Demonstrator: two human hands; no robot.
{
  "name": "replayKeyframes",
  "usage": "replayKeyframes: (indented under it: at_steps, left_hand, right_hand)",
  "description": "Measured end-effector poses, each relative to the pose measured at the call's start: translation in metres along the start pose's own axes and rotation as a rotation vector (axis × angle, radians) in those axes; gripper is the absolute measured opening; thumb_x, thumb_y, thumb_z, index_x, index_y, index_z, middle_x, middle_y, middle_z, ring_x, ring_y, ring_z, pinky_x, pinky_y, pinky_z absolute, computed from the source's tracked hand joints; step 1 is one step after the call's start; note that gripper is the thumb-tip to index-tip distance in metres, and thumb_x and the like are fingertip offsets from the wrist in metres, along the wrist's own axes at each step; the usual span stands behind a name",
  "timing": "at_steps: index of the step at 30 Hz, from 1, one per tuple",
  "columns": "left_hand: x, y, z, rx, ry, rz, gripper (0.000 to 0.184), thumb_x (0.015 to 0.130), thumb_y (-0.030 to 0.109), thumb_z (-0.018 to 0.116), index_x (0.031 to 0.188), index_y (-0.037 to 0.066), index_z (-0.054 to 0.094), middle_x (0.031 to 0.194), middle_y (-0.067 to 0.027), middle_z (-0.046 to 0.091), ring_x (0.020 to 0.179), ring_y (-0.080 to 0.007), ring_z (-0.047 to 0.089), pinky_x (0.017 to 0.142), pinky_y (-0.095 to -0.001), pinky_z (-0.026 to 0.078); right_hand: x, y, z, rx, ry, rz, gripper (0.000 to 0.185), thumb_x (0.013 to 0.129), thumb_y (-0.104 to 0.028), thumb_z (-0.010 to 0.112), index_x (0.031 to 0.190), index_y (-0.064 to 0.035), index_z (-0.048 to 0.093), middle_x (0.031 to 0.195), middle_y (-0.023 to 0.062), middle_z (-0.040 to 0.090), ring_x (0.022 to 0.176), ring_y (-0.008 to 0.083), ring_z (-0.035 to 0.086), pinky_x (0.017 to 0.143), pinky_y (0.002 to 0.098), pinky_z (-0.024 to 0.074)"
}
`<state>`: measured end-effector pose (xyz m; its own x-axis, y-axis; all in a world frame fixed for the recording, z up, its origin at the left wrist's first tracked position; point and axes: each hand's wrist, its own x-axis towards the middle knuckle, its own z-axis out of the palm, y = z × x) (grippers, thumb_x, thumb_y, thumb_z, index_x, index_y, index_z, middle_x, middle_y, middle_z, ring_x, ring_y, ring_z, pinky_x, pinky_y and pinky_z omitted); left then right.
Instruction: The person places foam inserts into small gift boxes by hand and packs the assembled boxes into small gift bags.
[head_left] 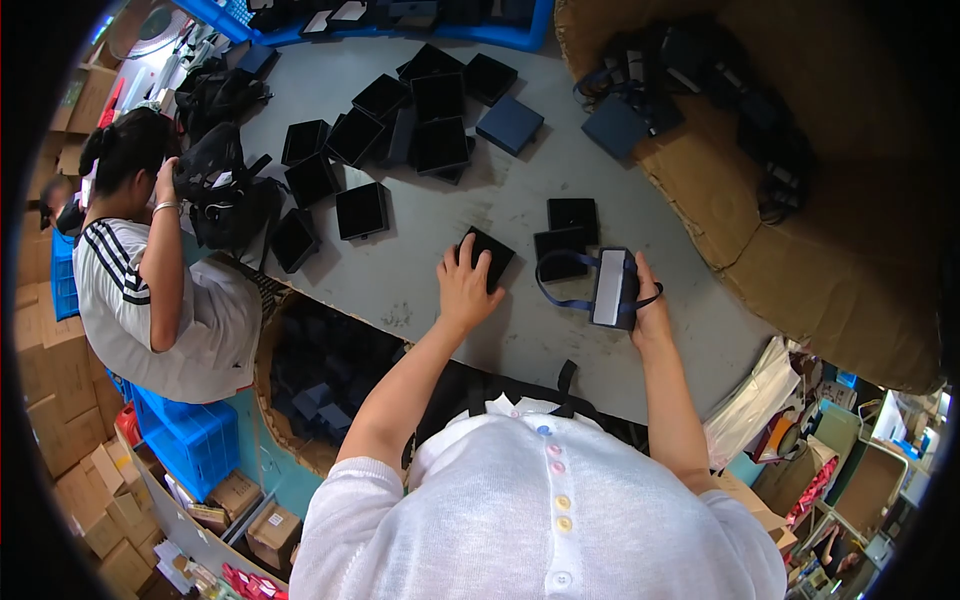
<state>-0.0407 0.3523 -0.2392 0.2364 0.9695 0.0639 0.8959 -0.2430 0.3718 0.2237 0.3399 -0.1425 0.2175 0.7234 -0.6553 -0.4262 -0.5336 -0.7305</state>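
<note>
My left hand (466, 290) lies over the left side of an open black box (494, 256) on the grey table, its fingers bent onto the box and the thumb at the near edge. My right hand (650, 310) is closed around the side of a small dark paper gift bag (609, 287) with a pale side panel. Blue ribbon handles (562, 302) loop out from the bag on both sides. Just beyond the bag, two open black boxes (572, 214) sit close together, one overlapping the other. The bag's inside cannot be seen.
Several open black boxes (361, 211) and a closed navy box (510, 125) lie across the table. A large cardboard carton (720, 220) with dark bags stands right. A blue crate (400, 38) is at the back. Another person (165, 260) sits left, beside a carton of dark boxes (320, 375).
</note>
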Motion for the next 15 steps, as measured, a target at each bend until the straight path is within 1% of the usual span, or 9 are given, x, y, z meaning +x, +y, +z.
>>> replayKeyframes:
  at_steps: [1,3,7,10,12,13,15]
  left_hand:
    - [0.001,0.001,-0.001,-0.001,-0.003,0.001,0.062,0.058,0.025,0.079,0.113,0.009,0.055,0.137,-0.0159,0.040,0.117,-0.0397,0.040,0.091,-0.0487,0.035]
    - [0.003,0.002,-0.005,0.025,-0.076,-0.015,0.062,0.058,0.026,0.079,0.112,0.009,0.055,0.139,-0.0146,0.039,0.119,-0.0395,0.039,0.091,-0.0484,0.036]
    - [0.003,0.000,-0.003,0.045,-0.103,-0.006,0.061,0.059,0.025,0.078,0.112,0.008,0.055,0.140,-0.0137,0.039,0.120,-0.0398,0.039,0.090,-0.0481,0.036]
    - [0.003,-0.003,-0.002,0.047,-0.114,0.003,0.061,0.060,0.028,0.077,0.113,0.008,0.052,0.144,-0.0149,0.035,0.124,-0.0411,0.036,0.090,-0.0498,0.035]
    - [0.002,-0.004,-0.002,-0.003,-0.058,0.001,0.064,0.061,0.029,0.077,0.116,0.007,0.051,0.144,-0.0163,0.032,0.127,-0.0426,0.031,0.096,-0.0523,0.032]
    - [0.002,-0.005,-0.001,-0.004,-0.060,0.003,0.064,0.061,0.029,0.077,0.116,0.007,0.051,0.144,-0.0163,0.032,0.127,-0.0426,0.031,0.096,-0.0523,0.032]
    - [-0.001,-0.005,0.003,-0.210,0.172,-0.063,0.072,0.063,0.032,0.076,0.124,0.006,0.048,0.143,-0.0177,0.030,0.129,-0.0439,0.028,0.102,-0.0551,0.027]
  right_hand:
    - [0.000,0.001,0.000,-0.001,0.013,-0.004,0.044,0.089,-0.046,0.060,0.109,-0.0059,0.059,0.096,0.0047,0.064,0.086,0.0144,0.063,0.077,0.0279,0.0515]
    - [-0.002,0.000,0.001,0.007,-0.004,0.002,0.045,0.089,-0.046,0.060,0.109,-0.0056,0.059,0.096,0.0050,0.064,0.087,0.0147,0.063,0.078,0.0280,0.0514]
    - [0.002,0.002,0.000,-0.006,-0.028,0.021,0.045,0.090,-0.046,0.059,0.110,-0.0052,0.058,0.097,0.0051,0.064,0.088,0.0149,0.063,0.079,0.0284,0.0515]
    - [0.010,0.008,-0.003,0.001,-0.046,0.030,0.045,0.090,-0.045,0.059,0.111,-0.0052,0.058,0.098,0.0051,0.064,0.089,0.0149,0.063,0.079,0.0287,0.0514]
    - [0.010,0.007,0.000,0.006,-0.022,0.024,0.044,0.090,-0.045,0.059,0.111,-0.0054,0.058,0.098,0.0051,0.065,0.088,0.0149,0.063,0.080,0.0286,0.0514]
    - [0.009,0.006,0.001,0.013,0.005,0.017,0.044,0.090,-0.044,0.059,0.110,-0.0055,0.059,0.098,0.0050,0.065,0.088,0.0149,0.063,0.080,0.0285,0.0514]
    - [0.003,0.002,0.002,0.018,0.000,0.014,0.044,0.090,-0.044,0.059,0.110,-0.0054,0.059,0.098,0.0050,0.065,0.088,0.0150,0.063,0.080,0.0285,0.0513]
